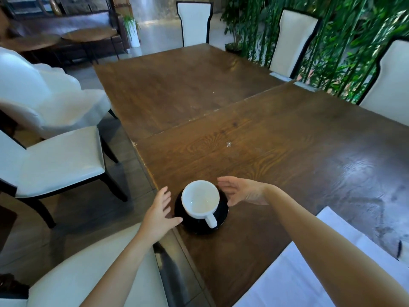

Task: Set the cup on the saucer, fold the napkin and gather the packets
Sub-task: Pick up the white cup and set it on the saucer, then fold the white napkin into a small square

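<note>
An empty white cup (200, 199) stands upright on a black saucer (222, 214) near the table's left edge, its handle pointing toward me. My left hand (158, 214) hovers just left of the saucer, fingers spread, thumb close to the saucer's rim. My right hand (242, 191) is open just right of the cup, palm facing it, not touching. A white napkin (294, 275) lies flat at the lower right, partly under my right forearm. I see no packets.
The long dark wooden table (265, 140) stretches away. White chairs stand on the left (57, 160), at the far end (194, 23) and along the right (290, 41). Green bamboo plants (354, 29) stand behind the right-hand chairs. A small dark item (399, 249) lies at the right edge.
</note>
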The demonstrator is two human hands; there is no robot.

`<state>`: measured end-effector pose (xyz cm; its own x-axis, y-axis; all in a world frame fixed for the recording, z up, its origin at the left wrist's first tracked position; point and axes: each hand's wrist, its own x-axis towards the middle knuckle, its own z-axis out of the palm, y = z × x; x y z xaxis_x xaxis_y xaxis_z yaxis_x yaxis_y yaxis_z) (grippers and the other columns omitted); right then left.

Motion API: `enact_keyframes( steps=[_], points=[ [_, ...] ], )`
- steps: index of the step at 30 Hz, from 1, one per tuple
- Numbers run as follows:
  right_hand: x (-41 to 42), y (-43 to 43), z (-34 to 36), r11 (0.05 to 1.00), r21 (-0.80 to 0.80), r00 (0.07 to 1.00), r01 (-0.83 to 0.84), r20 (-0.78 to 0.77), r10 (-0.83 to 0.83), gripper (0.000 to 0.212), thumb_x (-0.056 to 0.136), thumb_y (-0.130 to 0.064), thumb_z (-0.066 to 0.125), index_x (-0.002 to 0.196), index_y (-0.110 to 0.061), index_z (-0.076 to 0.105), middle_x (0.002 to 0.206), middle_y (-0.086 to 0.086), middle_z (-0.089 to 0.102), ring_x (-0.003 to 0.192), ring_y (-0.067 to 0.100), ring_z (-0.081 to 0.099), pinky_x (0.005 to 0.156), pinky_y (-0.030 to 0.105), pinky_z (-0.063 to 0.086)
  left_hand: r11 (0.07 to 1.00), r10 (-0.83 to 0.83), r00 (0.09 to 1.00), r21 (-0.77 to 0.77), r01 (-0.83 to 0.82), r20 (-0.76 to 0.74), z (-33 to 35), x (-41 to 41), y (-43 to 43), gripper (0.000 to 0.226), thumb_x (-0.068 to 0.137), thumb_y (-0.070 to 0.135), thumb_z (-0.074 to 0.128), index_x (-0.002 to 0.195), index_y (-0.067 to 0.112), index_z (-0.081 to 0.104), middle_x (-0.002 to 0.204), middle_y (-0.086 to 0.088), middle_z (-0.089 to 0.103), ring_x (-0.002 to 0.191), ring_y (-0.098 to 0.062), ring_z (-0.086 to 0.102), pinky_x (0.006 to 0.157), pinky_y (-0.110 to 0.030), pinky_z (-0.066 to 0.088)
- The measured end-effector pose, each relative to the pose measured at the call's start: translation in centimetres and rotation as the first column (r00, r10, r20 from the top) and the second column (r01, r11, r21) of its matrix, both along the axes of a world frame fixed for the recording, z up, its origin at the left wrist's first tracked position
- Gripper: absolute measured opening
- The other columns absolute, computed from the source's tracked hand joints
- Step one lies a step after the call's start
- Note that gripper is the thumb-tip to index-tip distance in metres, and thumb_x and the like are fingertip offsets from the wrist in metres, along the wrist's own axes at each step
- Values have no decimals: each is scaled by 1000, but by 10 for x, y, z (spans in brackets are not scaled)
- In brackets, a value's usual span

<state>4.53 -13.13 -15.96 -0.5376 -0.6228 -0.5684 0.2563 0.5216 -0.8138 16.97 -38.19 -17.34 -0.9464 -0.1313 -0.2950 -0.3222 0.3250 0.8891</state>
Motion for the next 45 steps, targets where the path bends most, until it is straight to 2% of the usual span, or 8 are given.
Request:
enact_keyframes(
  steps=[6,11,17,26,29,34,41,45],
  points=[
    [20,24,42,988,144,993,54,-114,-38,86,80,4,65,148,-24,20,157,0,22,144,21,22,113,37,29,989,-12,971,-145,-24,-238,43,-19,13,70,82,10,66,140,26,30,139,1,47,121,-9,45,95,-27,41],
    [48,54,70,961,237,969,145,-230,-90,78,84,-7,64,147,-26,23,154,-2,29,140,20,30,112,36,33,966,-193,895,-238,102,-401,73,-28,53,53,86,11,59,133,27,41,125,7,56,116,-9,50,97,-26,38],
    [109,102,88,903,253,922,347,-270,-279,65,88,-11,60,145,-23,30,150,2,37,134,22,40,105,31,39,887,-451,784,-315,338,-428,88,-22,111,43,88,15,56,129,25,48,125,7,57,117,-10,49,101,-32,40],
    [259,167,65,679,378,778,629,-312,-546,49,90,-17,59,136,-20,44,139,3,50,119,20,53,96,32,48,613,-789,558,-362,702,-256,54,40,202,38,89,17,56,127,18,51,127,9,53,120,-15,49,92,-20,36],
    [309,179,50,610,452,754,651,-292,-588,47,91,-19,58,136,-19,44,139,5,50,118,21,54,92,28,46,498,-866,465,-379,780,-183,37,64,220,43,88,9,55,130,8,50,134,-7,53,125,-20,47,95,-16,30],
    [378,174,17,471,540,701,697,-375,-607,42,91,-16,57,132,-12,49,136,10,54,122,22,54,102,29,42,377,-922,379,-394,838,-77,-6,112,224,48,89,15,54,136,11,43,143,-10,44,132,-21,40,105,-22,26],
    [461,123,-60,288,618,673,732,-586,-451,64,95,-41,45,148,-14,21,159,5,13,146,22,14,118,35,18,148,-956,276,-640,754,104,-68,161,194,62,95,41,38,148,22,12,159,-5,2,146,-21,-2,118,-37,-2],
    [486,106,-82,236,510,559,827,-702,-441,75,91,-53,45,149,-14,18,160,3,6,148,20,4,119,33,7,90,-981,184,-688,720,64,-82,173,164,70,93,49,37,149,22,3,158,-3,-11,145,-18,-14,114,-32,-13]
  ],
)
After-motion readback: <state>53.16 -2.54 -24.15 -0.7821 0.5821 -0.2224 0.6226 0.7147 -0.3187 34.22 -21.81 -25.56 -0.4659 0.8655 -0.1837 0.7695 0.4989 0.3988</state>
